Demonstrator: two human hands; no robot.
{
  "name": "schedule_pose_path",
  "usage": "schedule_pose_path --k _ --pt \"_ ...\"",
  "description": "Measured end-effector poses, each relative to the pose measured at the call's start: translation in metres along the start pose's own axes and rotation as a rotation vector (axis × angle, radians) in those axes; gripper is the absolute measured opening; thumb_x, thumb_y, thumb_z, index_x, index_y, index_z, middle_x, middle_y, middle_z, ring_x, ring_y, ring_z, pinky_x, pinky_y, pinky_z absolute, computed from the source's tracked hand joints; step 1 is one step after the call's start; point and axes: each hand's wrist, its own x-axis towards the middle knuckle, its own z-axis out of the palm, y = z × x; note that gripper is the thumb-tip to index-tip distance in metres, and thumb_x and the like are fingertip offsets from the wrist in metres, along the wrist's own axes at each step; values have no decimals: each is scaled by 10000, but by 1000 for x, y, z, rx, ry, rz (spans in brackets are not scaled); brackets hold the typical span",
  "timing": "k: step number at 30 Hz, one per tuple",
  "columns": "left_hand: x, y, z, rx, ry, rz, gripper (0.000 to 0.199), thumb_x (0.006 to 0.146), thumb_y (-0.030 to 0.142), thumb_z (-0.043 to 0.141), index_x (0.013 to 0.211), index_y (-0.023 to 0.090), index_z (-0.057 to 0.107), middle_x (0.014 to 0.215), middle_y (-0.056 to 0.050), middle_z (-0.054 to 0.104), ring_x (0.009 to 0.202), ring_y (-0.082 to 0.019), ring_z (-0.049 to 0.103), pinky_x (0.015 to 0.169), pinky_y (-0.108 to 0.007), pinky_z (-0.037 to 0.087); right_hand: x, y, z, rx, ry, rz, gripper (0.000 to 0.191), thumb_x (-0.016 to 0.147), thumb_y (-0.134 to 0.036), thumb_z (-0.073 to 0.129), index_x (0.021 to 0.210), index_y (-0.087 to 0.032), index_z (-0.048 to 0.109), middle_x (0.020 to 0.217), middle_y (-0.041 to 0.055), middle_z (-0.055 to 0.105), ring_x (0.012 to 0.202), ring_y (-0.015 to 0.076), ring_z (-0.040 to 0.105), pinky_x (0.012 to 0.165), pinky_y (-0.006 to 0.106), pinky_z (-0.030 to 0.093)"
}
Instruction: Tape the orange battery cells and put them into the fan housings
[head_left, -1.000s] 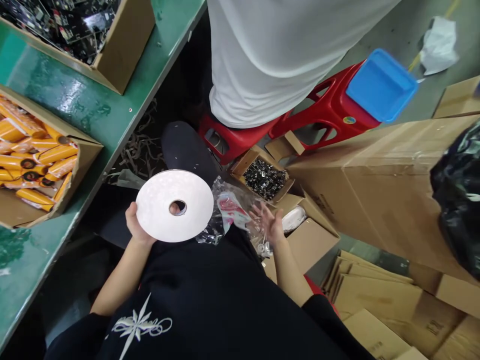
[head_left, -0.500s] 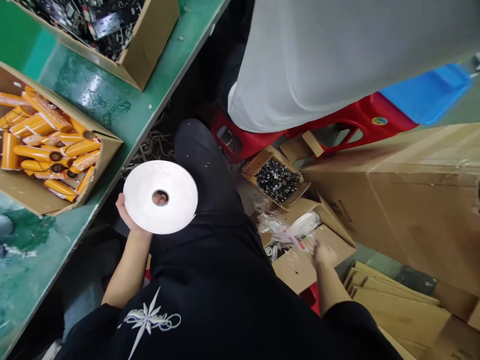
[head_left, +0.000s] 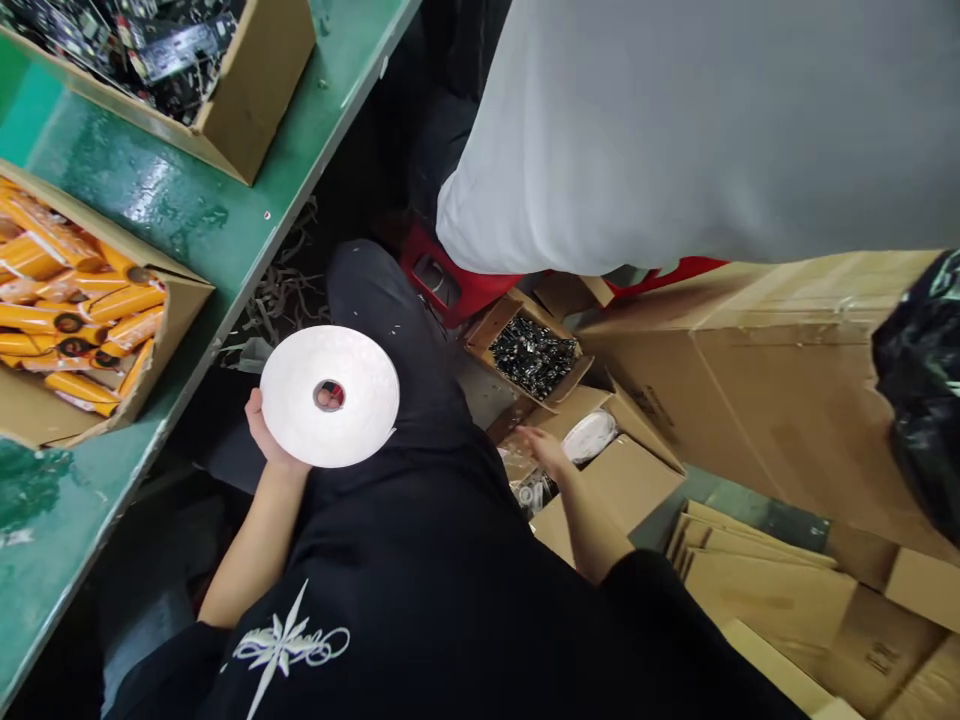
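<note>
My left hand [head_left: 271, 435] holds a wide white roll of tape [head_left: 352, 350] from beneath, above my lap. Its thumb lies at the roll's left edge, and fingertips show through the core hole. A short tape end sticks out at the roll's lower right. My right hand [head_left: 551, 455] reaches over an open cardboard box [head_left: 641, 485] with its fingers stretched out and apart, holding nothing that I can see. In that box lie another white roll [head_left: 590, 436] and some clear plastic [head_left: 517, 465], partly hidden by the hand.
The green table [head_left: 172, 195] at left bears a box of orange cylinders [head_left: 112, 300] and a box of dark parts [head_left: 180, 60]. A small box of black metal pieces [head_left: 534, 355] stands ahead. A person in grey [head_left: 675, 130] sits close on a red stool [head_left: 457, 285]. Flattened cardboard [head_left: 765, 590] lies right.
My right hand has moved left over the open box and let go of the crinkled clear plastic bag. My left hand still holds the tape roll. The view has shifted slightly right.
</note>
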Motion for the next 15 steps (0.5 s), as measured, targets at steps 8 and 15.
schedule_pose_path --k 8,15 --pt "-15 12 -63 -214 -148 -178 516 701 472 665 1080 143 784 1024 -129 816 1265 -476 652 1143 -643 463 8 -117 168 -62 47 -617 492 1048 -406 415 1402 -99 565 1460 206 611 1373 287 542 1154 455 431" --pt "-51 2 -106 -270 -470 -212 596 762 510 671 1189 107 772 1172 -162 795 1350 -460 604 1251 -610 311 -110 -208 338 -592 -660 -1323 326 1042 -399 587 1199 -143 712 1181 169 739 1109 269 691 1005 436 555"
